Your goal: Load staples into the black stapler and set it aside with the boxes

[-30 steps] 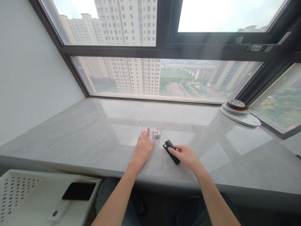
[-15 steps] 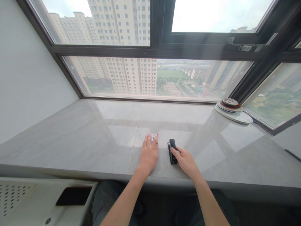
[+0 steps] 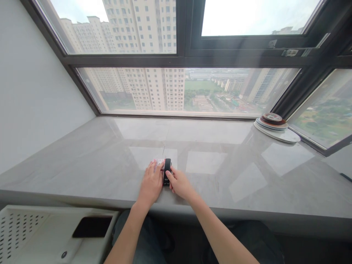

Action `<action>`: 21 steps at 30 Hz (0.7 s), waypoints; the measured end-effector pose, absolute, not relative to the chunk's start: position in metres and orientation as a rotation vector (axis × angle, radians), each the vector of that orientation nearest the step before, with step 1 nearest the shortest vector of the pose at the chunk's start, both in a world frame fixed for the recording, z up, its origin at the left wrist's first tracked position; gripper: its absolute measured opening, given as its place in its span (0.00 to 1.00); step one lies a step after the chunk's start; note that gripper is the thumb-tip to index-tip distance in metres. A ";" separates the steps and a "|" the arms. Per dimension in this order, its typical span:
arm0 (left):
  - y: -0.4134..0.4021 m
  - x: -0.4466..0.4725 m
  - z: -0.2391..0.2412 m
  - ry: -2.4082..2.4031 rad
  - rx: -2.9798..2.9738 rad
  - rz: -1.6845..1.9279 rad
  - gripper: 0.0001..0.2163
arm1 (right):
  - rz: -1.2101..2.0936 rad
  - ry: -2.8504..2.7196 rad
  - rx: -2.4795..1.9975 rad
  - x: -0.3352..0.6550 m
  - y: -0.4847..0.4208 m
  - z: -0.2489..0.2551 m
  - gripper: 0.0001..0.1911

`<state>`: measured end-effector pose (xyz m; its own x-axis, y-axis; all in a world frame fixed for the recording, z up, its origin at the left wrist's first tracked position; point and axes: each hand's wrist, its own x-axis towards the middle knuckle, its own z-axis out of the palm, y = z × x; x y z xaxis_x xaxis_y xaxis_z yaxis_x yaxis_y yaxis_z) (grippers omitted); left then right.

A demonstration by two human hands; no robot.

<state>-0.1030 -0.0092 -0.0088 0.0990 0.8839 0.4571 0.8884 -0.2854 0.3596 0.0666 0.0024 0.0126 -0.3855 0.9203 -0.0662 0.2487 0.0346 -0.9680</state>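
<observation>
A small black rectangular device (image 3: 166,170) lies on the grey stone sill (image 3: 82,161), pointing away from me. My right hand (image 3: 179,183) rests against its right side, fingers curled around it. My left hand (image 3: 151,183) lies palm down just left of the device, fingers stretched over a small white and red box (image 3: 157,162) whose far end peeks out beyond the fingertips. The two hands are almost touching across the device.
A stack of round plates (image 3: 275,126) sits at the far right corner of the sill. Large windows run along the back and right. Below left stands a white perforated tray (image 3: 24,231) with a dark phone (image 3: 92,227) on it.
Both hands moved left and drew together. The black device slid left with the right hand until it lay beside the left hand, which now covers more of the small box.
</observation>
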 end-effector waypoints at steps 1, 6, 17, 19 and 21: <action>-0.006 -0.116 -0.009 -1.882 -2.303 -0.943 0.21 | 1.306 -1.736 -1.209 0.055 0.007 0.013 0.22; 0.005 -0.147 -0.006 -1.941 -2.218 -0.900 0.21 | 0.993 -1.755 -1.299 0.014 0.029 0.016 0.20; -0.018 -0.123 0.021 -1.716 -2.390 -0.826 0.18 | 0.692 -2.077 -1.289 0.081 0.060 0.041 0.15; -0.021 -0.120 0.022 -1.626 -2.519 -0.749 0.19 | 0.678 -2.084 -1.270 0.089 0.058 0.040 0.15; -0.021 -0.118 0.022 -1.613 -2.571 -0.699 0.21 | 0.684 -2.064 -1.230 0.091 0.055 0.036 0.15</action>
<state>-0.1183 -0.0214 0.0223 0.3630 0.8487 0.3845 0.8611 -0.4633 0.2097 0.0906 0.0551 0.0364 -0.3638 0.8964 0.2531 0.5677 0.4288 -0.7027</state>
